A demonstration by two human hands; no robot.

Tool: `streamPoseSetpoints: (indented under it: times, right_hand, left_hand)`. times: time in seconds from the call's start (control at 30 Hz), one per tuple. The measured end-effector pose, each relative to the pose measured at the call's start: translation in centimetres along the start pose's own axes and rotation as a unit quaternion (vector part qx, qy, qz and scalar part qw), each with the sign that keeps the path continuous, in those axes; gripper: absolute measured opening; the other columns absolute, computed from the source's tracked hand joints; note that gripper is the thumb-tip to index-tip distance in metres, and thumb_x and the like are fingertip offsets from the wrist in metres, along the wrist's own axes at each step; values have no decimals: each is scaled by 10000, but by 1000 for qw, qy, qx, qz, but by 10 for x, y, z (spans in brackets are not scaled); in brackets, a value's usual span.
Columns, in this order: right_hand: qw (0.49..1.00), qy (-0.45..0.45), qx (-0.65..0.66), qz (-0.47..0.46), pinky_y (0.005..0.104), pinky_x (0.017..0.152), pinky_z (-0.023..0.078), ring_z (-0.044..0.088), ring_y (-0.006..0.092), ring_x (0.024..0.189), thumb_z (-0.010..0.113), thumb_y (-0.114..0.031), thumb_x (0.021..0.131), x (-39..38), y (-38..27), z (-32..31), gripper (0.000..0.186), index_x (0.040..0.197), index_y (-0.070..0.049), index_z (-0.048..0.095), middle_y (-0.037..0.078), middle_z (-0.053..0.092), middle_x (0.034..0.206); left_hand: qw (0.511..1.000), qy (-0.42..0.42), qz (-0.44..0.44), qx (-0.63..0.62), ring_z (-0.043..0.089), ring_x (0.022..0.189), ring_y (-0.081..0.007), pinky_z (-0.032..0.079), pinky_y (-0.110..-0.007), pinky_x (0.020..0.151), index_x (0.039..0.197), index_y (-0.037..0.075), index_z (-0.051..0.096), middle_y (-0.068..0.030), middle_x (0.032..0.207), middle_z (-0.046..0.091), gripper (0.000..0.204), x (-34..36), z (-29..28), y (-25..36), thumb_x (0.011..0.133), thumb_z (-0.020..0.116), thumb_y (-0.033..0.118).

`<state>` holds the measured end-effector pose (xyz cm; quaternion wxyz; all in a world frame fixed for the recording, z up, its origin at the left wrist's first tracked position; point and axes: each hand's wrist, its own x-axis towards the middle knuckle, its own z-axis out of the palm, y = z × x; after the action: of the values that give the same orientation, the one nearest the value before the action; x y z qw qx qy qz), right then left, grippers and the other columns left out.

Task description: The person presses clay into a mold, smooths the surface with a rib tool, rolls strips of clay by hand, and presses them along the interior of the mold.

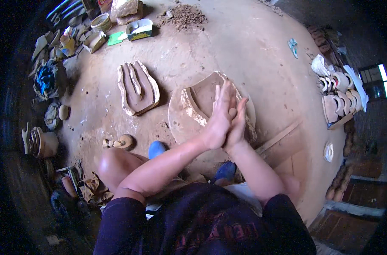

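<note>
My left hand (220,114) and my right hand (237,131) are pressed palm to palm, fingers stretched out and pointing away from me. Between the palms a small rounded lump of clay (232,111) peeks out; the rest of it is hidden. Both hands are above a plaster mould (189,104) with a brown clay lining, and they cover part of it. It rests on a round board (176,125). To the left, on the floor, lies a second mould (153,91) with a long, finger-like hollow lined in clay.
Crumbled clay (185,17) is heaped at the far side. A small box (139,29), a bucket (101,23) and a green card (115,38) stand or lie far left. Curved mould pieces (342,100) are stacked at right. A wooden strip (280,135) lies right of the board.
</note>
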<state>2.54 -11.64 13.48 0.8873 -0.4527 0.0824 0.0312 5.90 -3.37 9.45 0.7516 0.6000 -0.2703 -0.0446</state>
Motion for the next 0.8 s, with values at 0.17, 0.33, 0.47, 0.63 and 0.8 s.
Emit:
streamPoseSetpoints:
  times: [0.17, 0.33, 0.47, 0.63, 0.8]
  right_hand:
    - [999, 34, -33, 9, 393, 1279, 98, 91, 255, 1589, 255, -705, 1042, 6, 16, 12, 904, 1658, -72, 63, 94, 84, 1734]
    - [996, -23, -76, -44, 397, 1280, 65, 74, 252, 1590, 266, -690, 1049, 10, 26, 13, 886, 1659, -76, 79, 98, 73, 1736]
    - [997, -40, -21, 57, 369, 1273, 120, 109, 254, 1581, 263, -704, 1042, 41, 16, -3, 927, 1644, -23, 83, 106, 101, 1727]
    - [970, 179, 154, 57, 383, 1110, 413, 579, 200, 1234, 407, -446, 1119, 34, 15, 56, 551, 1398, -1, 574, 129, 625, 1357]
    - [883, -8, -469, 17, 302, 892, 540, 702, 196, 1003, 701, -137, 966, 88, 40, -8, 446, 1368, 32, 609, 129, 732, 1147]
  left_hand:
    - [975, 109, -47, -190, -75, 1584, -379, 17, -478, 1268, 1624, -26, -58, -233, 1715, -1, 807, 5, -12, -18, 1078, 361, 396]
    - [993, 106, -9, 49, -120, 1572, -394, -50, -453, 1264, 1620, -39, -39, -238, 1713, -33, 759, 14, -26, -34, 1105, 186, 472]
    - [996, 88, 1, -2, -156, 1556, -450, -77, -519, 1247, 1625, -19, -52, -248, 1710, -49, 827, 10, -14, -28, 1083, 146, 573]
    - [936, 233, -16, 263, -117, 1568, -444, -78, -586, 1233, 1644, 24, 22, -244, 1712, -22, 718, 26, -68, -51, 1106, 236, 449]
    - [903, 337, -118, 241, 168, 1560, -404, 30, -588, 1247, 1599, 16, 257, -242, 1646, 273, 625, 5, -118, -103, 1107, 326, 394]
